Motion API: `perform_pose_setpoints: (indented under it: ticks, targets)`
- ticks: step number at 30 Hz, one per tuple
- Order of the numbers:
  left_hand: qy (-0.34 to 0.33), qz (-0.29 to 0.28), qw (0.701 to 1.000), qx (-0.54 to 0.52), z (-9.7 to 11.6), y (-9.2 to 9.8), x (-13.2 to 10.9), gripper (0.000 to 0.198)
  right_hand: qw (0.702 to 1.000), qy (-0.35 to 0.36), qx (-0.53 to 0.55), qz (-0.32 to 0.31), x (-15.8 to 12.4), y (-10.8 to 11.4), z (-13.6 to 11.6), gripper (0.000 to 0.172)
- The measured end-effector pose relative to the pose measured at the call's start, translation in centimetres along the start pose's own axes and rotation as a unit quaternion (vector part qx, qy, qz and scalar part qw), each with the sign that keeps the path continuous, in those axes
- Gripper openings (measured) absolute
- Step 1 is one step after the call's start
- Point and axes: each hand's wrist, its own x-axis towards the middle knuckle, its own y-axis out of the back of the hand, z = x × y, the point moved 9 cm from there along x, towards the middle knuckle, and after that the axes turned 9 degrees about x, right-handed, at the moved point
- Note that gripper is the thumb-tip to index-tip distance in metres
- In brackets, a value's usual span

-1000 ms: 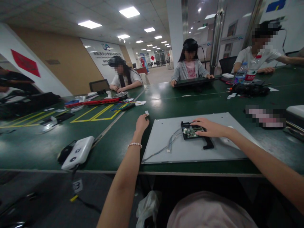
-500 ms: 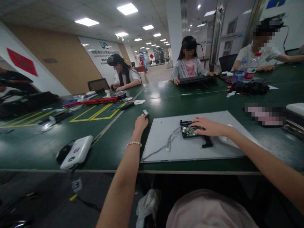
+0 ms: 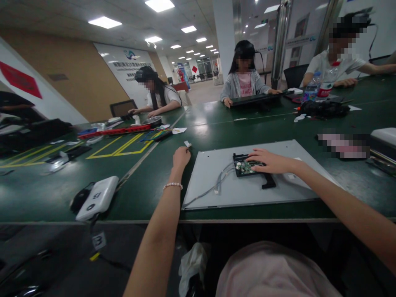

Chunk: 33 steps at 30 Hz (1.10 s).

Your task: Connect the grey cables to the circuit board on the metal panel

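Observation:
My left hand (image 3: 181,158) is closed on the table just left of the flat panel, with a small white piece (image 3: 187,144) at its fingertips, too small to name. On the grey panel (image 3: 210,177) sits a green circuit board (image 3: 244,166) in a black plastic bracket (image 3: 268,181). My right hand (image 3: 272,161) lies over the right part of the board and bracket, fingers stretched out and partly hiding them. Grey wires (image 3: 220,176) run from the board's left side to the panel's front left corner.
A white device (image 3: 98,198) with a cable lies left near the edge. Yellow tape lines (image 3: 130,145) and a red strip (image 3: 114,132) are farther back. Bottles (image 3: 324,86) and a black bundle (image 3: 323,109) stand right. Several people sit around the green table (image 3: 204,123).
The view has shifted slightly. Both hands keep nearly the same places, left beside the panel and right over the circuit board. Nothing else has visibly moved on the panel.

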Motion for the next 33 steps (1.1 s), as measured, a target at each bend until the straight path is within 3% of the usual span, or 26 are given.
perform_pose_setpoints:
  ticks: [5,17,25,30,33]
  targets:
    - [-0.041,-0.040,0.998,0.031,0.7,-1.2,0.1,0.044,1.000,0.003,-0.005,-0.006,0.0,0.0,-0.3,0.065]
    - [0.015,-0.032,0.998,0.053,0.4,-0.5,-0.1,0.039,1.000,-0.013,0.005,-0.014,-0.1,-0.2,0.2,0.067]
    - [0.034,0.114,0.993,-0.020,0.5,4.1,-0.9,0.032,1.000,-0.012,0.001,-0.012,-0.2,-0.3,0.2,0.065]
    - [-0.013,0.114,0.989,-0.097,2.7,5.1,-1.4,0.051,1.000,-0.007,0.000,-0.005,-0.1,-0.1,0.0,0.065]
    - [-0.056,0.099,0.989,-0.092,4.2,5.2,-1.3,0.042,1.000,0.000,-0.004,-0.009,0.0,-0.1,0.0,0.066]
